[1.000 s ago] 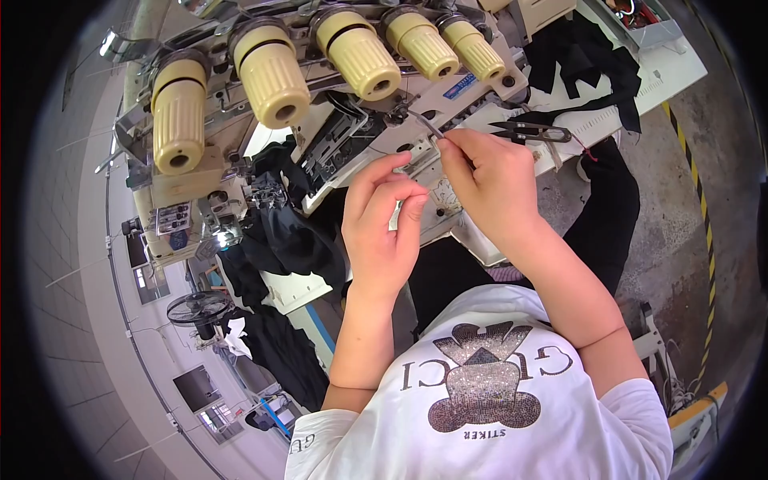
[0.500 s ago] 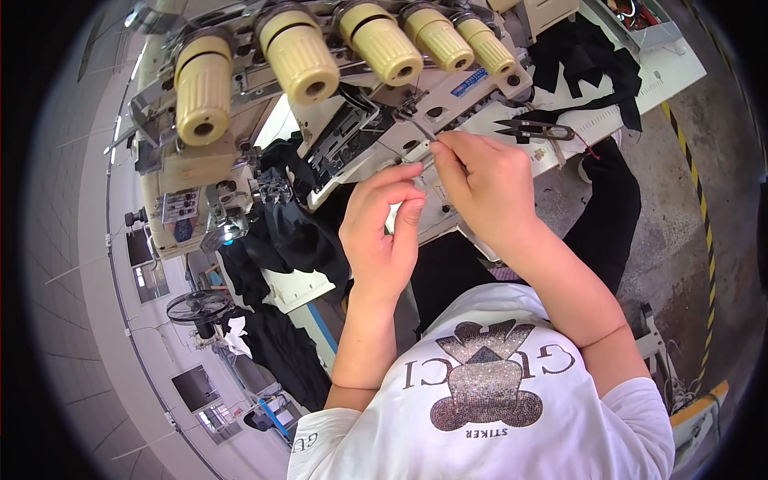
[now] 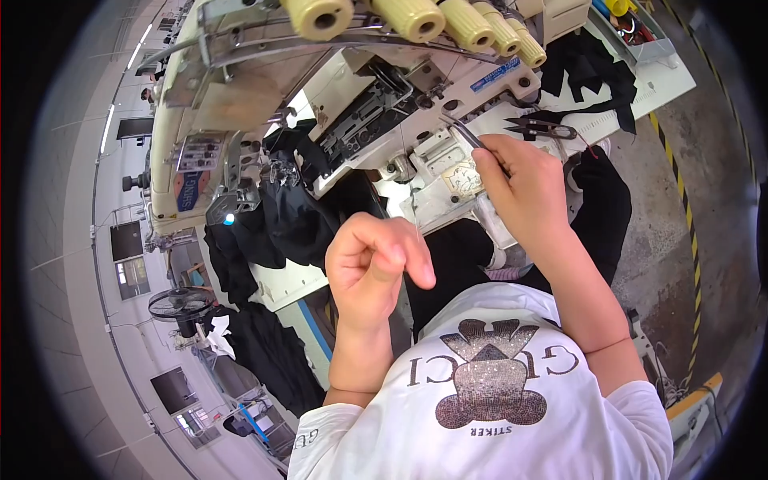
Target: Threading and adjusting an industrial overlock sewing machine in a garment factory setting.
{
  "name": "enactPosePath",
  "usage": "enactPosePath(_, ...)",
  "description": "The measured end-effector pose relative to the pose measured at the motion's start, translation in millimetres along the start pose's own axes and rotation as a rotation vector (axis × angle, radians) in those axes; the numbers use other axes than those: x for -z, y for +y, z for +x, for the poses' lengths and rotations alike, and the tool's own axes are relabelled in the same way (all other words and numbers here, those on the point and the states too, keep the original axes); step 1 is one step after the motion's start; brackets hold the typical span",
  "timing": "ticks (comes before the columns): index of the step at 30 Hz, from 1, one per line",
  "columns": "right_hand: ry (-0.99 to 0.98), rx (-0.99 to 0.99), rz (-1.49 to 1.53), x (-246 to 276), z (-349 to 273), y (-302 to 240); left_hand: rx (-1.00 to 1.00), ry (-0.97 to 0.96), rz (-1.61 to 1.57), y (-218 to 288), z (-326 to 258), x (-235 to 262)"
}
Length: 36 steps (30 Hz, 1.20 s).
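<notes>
My right hand (image 3: 524, 188) grips slim metal tweezers (image 3: 459, 128), their tips pointing at the opened front of a cream sewing machine (image 3: 472, 94). My left hand (image 3: 368, 268) is closed in a pinch in front of the machine. A fine thread (image 3: 415, 214) runs from the machine down to the left fingertips; its end is hidden. Below the right hand lies the uncovered looper area (image 3: 436, 164), with metal parts showing. Black fabric (image 3: 292, 228) lies bunched under the needle end, left of my hands.
Several cream tension knobs (image 3: 408, 20) stick out along the top. Thread snips (image 3: 544, 128) rest on the white table (image 3: 660, 92), by black fabric scraps (image 3: 588, 68). A tool tray (image 3: 640, 48) sits at the far right corner. A fan (image 3: 182, 304) stands at the left.
My left hand has drawn down and toward me, away from the machine, fingers now pinched on the thread. The right hand with the tweezers has shifted slightly right and down. The whole view has shifted.
</notes>
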State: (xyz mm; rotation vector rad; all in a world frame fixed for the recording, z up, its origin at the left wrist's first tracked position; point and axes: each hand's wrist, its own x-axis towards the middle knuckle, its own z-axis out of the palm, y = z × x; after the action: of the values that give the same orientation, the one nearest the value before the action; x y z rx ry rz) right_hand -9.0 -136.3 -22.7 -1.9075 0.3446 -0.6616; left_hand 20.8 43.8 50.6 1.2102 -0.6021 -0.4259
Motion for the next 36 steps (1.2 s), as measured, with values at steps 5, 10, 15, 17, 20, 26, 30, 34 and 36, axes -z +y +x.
enactPosePath(5, -0.034, -0.027, 0.025, -2.4, -7.5, -5.8, 0.036, -0.128, -0.215, 10.0, -13.1, 1.0)
enactPosePath(10, -0.108, -0.067, 0.073, -2.5, -14.7, -11.8, 0.129, -0.141, -0.317, 12.0, -23.5, 3.9)
enactPosePath(15, -0.081, -0.054, 0.057, -3.1, -17.9, -22.1, 0.197, -0.185, -0.270, 17.3, -34.5, 0.6)
enactPosePath(17, -0.077, -0.068, 0.083, -1.9, -18.9, -26.7, 0.193, -0.081, -0.147, 22.9, -39.4, -2.8)
enactPosePath(20, -0.062, -0.088, 0.138, 3.6, -21.8, -37.4, -0.177, 0.103, 0.606, 23.4, -32.6, 3.8)
enactPosePath(26, -0.079, 0.041, 0.081, 14.3, -27.9, -62.7, -0.485, 0.303, 1.144, 27.9, -21.7, 23.4)
enactPosePath(30, -0.151, 0.451, -0.166, 16.5, -24.6, -80.5, -0.402, 0.377, 1.190, 18.6, -14.9, 33.3)
enactPosePath(34, -0.148, 0.577, -0.234, 8.9, -23.5, -89.2, -0.343, 0.415, 1.148, 12.0, -12.2, 38.7)
enactPosePath(36, -0.153, 0.623, -0.293, 5.3, -23.8, -92.0, -0.348, 0.421, 1.146, 12.8, -12.6, 41.1)
